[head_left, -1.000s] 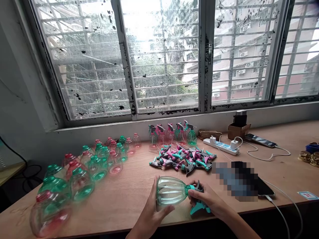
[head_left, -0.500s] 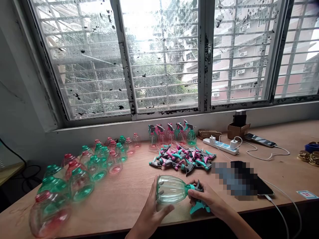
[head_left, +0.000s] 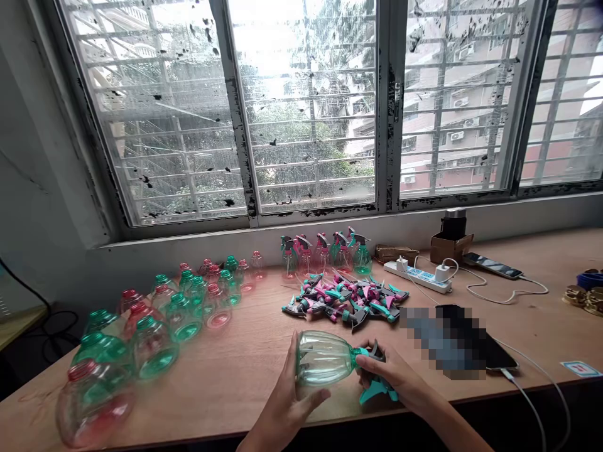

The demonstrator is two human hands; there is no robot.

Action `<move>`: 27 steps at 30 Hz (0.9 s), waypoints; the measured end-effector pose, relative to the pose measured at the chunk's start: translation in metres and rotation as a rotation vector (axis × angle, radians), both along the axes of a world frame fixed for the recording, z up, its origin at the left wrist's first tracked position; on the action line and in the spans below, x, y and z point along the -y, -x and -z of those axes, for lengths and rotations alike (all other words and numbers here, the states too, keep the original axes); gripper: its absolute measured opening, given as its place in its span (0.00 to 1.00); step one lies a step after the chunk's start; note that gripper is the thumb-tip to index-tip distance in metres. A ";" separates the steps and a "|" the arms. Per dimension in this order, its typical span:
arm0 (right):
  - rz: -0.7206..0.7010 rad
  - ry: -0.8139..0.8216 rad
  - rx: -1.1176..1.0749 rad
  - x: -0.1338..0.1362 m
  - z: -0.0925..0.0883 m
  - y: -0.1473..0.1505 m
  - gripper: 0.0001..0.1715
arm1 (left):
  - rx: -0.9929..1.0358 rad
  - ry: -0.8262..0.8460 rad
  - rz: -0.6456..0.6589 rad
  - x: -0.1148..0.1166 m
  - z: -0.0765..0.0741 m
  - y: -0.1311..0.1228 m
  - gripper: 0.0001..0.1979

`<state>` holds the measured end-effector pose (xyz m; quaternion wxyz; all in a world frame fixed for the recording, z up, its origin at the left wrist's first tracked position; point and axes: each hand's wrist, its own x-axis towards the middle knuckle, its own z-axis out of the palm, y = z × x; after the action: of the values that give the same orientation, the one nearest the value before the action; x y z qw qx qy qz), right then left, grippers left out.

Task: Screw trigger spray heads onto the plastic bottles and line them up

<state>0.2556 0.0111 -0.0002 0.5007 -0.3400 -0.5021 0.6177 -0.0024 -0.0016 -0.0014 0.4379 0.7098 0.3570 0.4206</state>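
Note:
A clear green spray bottle lies sideways in the air above the table's front edge, its base to the left and its neck to the right. My left hand is wrapped round the base end, thumb below. At the neck, my right hand grips the teal and grey spray head, which sits against the bottle's mouth. Whether the thread is fully engaged cannot be seen. Just beyond my hands is a pile of pink, teal and grey spray heads.
Several open red and green bottles stand on the left of the wooden table. Bottles with spray heads line the back wall. To the right are a power strip, a phone, a tablet and charging cables.
Almost nothing differs. Both hands keep the same hold on the bottle and spray head, and the view has shifted very slightly.

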 end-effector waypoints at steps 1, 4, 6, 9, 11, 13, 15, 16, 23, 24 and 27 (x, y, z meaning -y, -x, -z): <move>-0.006 -0.004 -0.001 0.000 0.000 0.000 0.29 | -0.002 0.008 0.003 0.000 0.000 0.000 0.55; -0.006 -0.012 -0.003 0.000 0.000 0.000 0.28 | -0.010 0.001 0.007 -0.001 0.002 0.000 0.53; 0.005 -0.008 -0.002 -0.001 0.000 0.000 0.28 | -0.010 -0.034 -0.009 -0.002 0.003 0.000 0.52; 0.012 -0.004 -0.002 -0.001 0.001 0.000 0.29 | -0.004 -0.068 -0.029 -0.002 0.005 0.000 0.50; 0.008 -0.008 0.008 -0.001 0.001 0.001 0.29 | -0.016 -0.063 -0.027 -0.003 0.005 -0.001 0.52; 0.003 -0.007 0.014 -0.001 0.000 0.001 0.29 | -0.028 -0.057 -0.032 -0.003 0.005 0.000 0.54; -0.004 -0.005 0.014 0.000 -0.001 0.001 0.30 | -0.034 -0.052 -0.042 -0.003 0.005 0.000 0.55; -0.005 -0.007 0.013 0.000 -0.001 0.001 0.30 | -0.036 -0.047 -0.045 -0.003 0.005 0.000 0.54; -0.004 -0.005 -0.002 -0.002 0.001 0.001 0.28 | -0.035 -0.097 -0.033 -0.001 0.002 0.000 0.50; -0.003 -0.009 -0.002 -0.002 0.001 0.001 0.28 | -0.036 -0.100 -0.029 -0.001 0.002 0.000 0.50; -0.008 -0.015 -0.001 -0.001 0.000 0.001 0.28 | -0.052 -0.081 -0.032 -0.002 0.003 0.000 0.51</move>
<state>0.2543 0.0118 0.0000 0.5010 -0.3343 -0.5078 0.6160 -0.0028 0.0009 -0.0045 0.3927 0.7318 0.3621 0.4233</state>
